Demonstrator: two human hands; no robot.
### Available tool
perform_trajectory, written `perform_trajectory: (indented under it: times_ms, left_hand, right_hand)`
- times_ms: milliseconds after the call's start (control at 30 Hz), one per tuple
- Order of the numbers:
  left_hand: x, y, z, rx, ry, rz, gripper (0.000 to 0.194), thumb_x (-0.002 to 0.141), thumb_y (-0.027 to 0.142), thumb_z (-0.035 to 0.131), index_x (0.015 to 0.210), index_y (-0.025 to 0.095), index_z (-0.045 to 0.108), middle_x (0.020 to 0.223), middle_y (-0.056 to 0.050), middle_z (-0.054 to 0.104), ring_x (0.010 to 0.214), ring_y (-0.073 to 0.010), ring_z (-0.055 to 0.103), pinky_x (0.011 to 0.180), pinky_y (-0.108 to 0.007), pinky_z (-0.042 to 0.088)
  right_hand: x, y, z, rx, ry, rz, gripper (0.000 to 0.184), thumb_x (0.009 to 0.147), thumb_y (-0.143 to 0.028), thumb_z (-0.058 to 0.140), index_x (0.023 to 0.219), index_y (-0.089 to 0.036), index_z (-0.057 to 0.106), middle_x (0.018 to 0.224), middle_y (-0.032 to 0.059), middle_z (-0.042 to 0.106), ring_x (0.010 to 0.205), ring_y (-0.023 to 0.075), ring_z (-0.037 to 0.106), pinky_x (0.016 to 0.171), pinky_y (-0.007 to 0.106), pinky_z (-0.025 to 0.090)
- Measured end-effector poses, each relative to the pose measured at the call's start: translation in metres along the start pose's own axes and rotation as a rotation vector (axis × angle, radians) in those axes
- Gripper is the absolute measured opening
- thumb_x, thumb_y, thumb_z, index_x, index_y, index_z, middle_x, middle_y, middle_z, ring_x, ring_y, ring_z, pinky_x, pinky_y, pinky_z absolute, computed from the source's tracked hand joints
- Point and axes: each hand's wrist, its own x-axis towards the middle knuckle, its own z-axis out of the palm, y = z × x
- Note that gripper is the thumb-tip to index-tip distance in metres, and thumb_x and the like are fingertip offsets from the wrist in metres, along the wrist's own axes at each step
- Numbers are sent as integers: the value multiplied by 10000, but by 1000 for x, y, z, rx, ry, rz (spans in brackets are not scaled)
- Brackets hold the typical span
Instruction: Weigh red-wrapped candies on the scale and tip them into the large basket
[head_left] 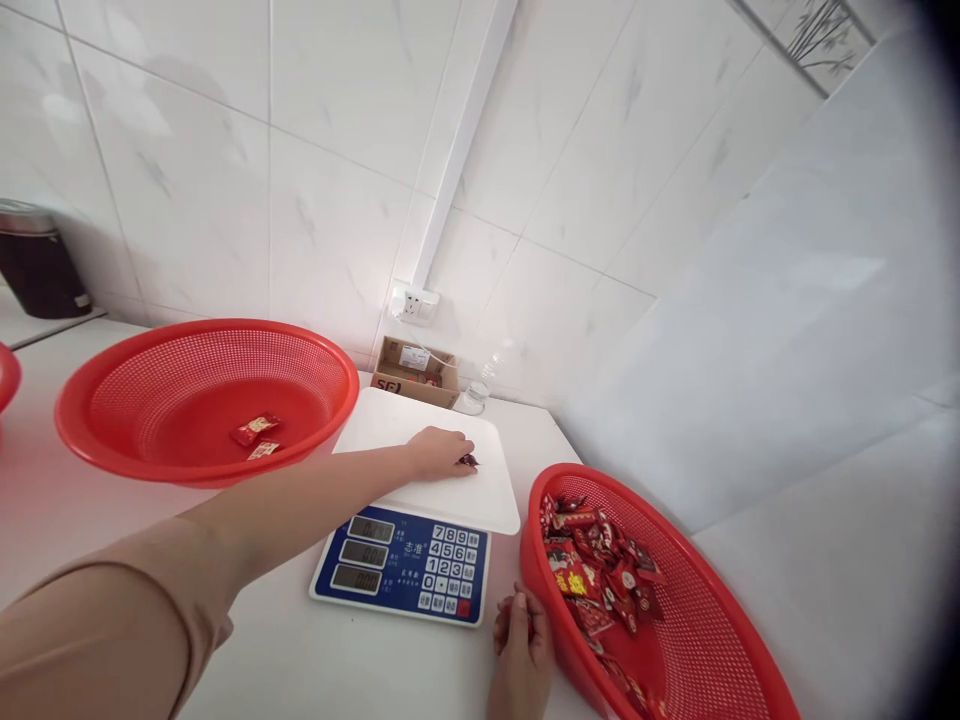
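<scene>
My left hand (441, 455) reaches across the white pan (480, 500) of a blue digital scale (401, 565). Its fingers are closed on a small dark-red wrapped candy (468, 460), at or just above the pan; contact is hard to judge. Low in the view, my right hand (523, 645) is closed beside the right red basket (540, 530). A trace of red shows between its fingers, but what they hold is mostly hidden. Many red-wrapped candies (600, 570) lie heaped inside that basket.
To the left stands another red basket (75, 420) with a few red packets (255, 429) in it. Behind the scale are a cardboard box (416, 385) and a clear plastic bottle (477, 395), near a wall socket (413, 303). A dark canister (41, 265) stands far left.
</scene>
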Motion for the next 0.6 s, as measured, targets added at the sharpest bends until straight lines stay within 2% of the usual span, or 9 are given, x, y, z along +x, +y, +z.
perform_trajectory:
  times_ms: [133, 233, 333, 500, 600]
  left_hand:
    - [-10, -7, -8, -14, -5, -32, 341, 869, 414, 539, 1086, 153, 574, 1077, -75, 613, 938, -184, 603, 824, -404, 520]
    - [-21, -16, -19, -33, 64, -87, 339, 872, 417, 534, 1076, 150, 576, 1059, -71, 617, 926, -181, 605, 817, -398, 520]
    - [-36, -29, -38, -47, 159, -155, 342, 875, 427, 525, 1058, 144, 579, 1025, -65, 623, 899, -174, 609, 796, -386, 524]
    - [-78, -62, -78, 9, 323, -272, 361, 885, 456, 490, 1054, 149, 578, 993, -58, 625, 844, -157, 606, 727, -340, 520]
    - [-114, -86, -89, 111, 396, -375, 378, 906, 455, 391, 904, 145, 608, 853, -12, 621, 696, -117, 576, 603, -247, 460]
  right_hand:
    - [-1, 0, 0, -18, 9, -20, 614, 623, -674, 639, 979, -179, 565, 682, -31, 550, 559, 92, 464, 486, 212, 395]
    - [-1, -1, 1, -48, 11, -49, 595, 640, -670, 627, 967, -176, 571, 671, -29, 549, 549, 94, 461, 467, 214, 375]
    - [-1, -2, 0, -73, 8, -66, 578, 659, -663, 616, 964, -173, 573, 670, -27, 554, 536, 91, 461, 460, 215, 371]
    - [6, 7, -1, -59, 14, -61, 611, 631, -683, 626, 963, -174, 572, 654, -21, 567, 500, 94, 469, 438, 219, 383]
    - [13, 17, 0, -29, 45, -97, 630, 617, -700, 630, 963, -176, 572, 616, -25, 558, 452, 90, 451, 383, 211, 333]
